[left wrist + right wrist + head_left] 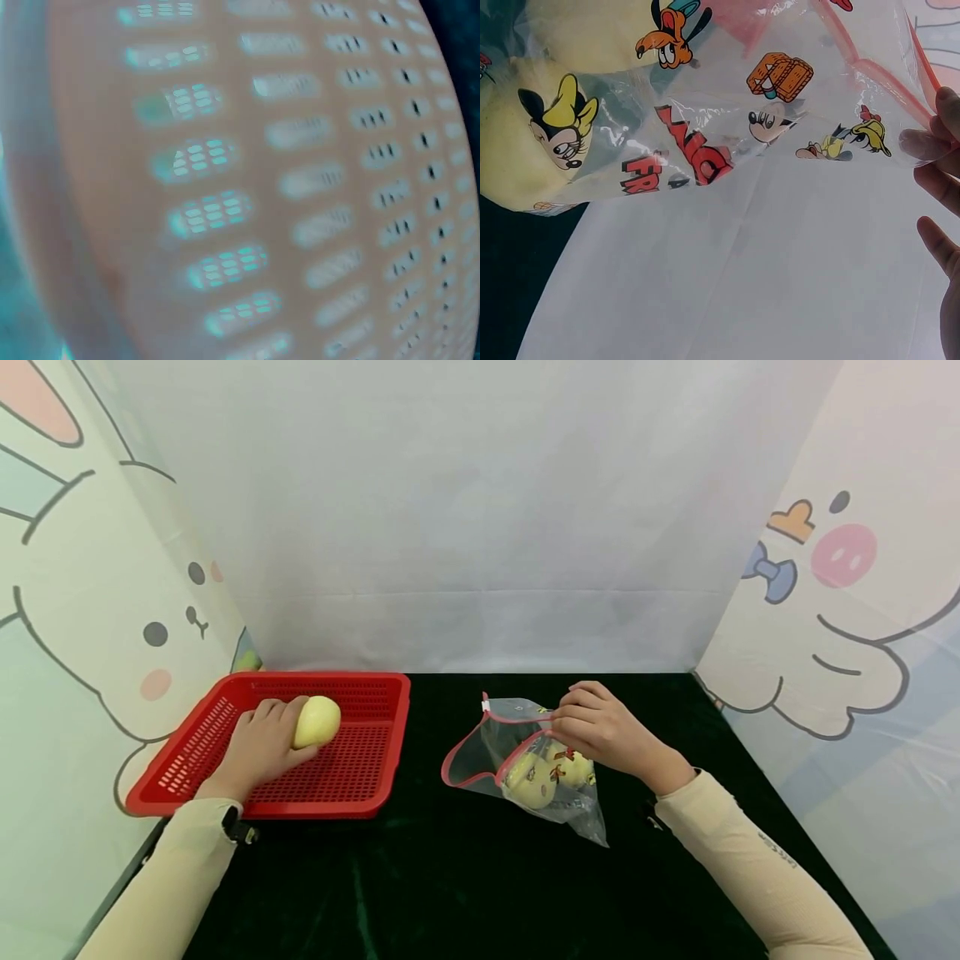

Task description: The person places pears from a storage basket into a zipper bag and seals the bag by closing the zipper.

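My left hand (258,739) grips a smooth, pale yellow round fruit (318,722) above the red slotted plastic basket (393,752). In the left wrist view, the basket's wall (225,180) fills most of the picture; neither the hand nor the fruit shows there. My right hand (603,731) pinches the rim of a clear zip bag (581,812) with red edging. The bag's mouth gapes to the left, and a pair of yellow fruits (531,781) lies inside. Cartoon prints on the bag (769,124) show in the right wrist view, with fingers (936,180) at its right edge.
Dark green cloth (420,877) covers the table. A plain white backdrop (480,527) stands behind it, and panels with cartoon animals (862,635) flank both sides. The basket stands at the left, close to the left panel, with the bag to its right.
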The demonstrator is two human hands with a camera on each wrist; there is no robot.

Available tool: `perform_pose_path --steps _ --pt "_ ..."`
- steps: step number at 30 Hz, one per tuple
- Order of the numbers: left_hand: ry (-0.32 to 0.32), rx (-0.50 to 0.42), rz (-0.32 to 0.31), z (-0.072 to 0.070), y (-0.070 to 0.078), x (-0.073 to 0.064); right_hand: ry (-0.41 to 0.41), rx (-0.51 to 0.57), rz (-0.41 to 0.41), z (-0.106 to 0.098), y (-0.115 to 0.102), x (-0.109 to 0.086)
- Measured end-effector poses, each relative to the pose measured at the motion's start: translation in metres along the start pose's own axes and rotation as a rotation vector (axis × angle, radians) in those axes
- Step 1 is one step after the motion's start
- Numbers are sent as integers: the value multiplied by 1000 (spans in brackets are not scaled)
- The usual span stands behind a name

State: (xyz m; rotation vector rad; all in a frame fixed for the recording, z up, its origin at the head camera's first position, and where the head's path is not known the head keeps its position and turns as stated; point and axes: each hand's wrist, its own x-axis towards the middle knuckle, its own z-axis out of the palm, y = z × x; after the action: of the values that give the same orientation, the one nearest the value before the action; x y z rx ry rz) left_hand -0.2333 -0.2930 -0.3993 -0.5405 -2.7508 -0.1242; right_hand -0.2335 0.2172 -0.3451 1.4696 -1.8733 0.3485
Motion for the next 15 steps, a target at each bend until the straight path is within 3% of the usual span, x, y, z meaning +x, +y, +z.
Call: perform_pose_path --steps 7,15 --pt "85 -15 69 -9 18 7 -4 -8 1 -1 0 0" --pt "221 -39 218 -17 47 19 0 -6 -2 0 1 0"
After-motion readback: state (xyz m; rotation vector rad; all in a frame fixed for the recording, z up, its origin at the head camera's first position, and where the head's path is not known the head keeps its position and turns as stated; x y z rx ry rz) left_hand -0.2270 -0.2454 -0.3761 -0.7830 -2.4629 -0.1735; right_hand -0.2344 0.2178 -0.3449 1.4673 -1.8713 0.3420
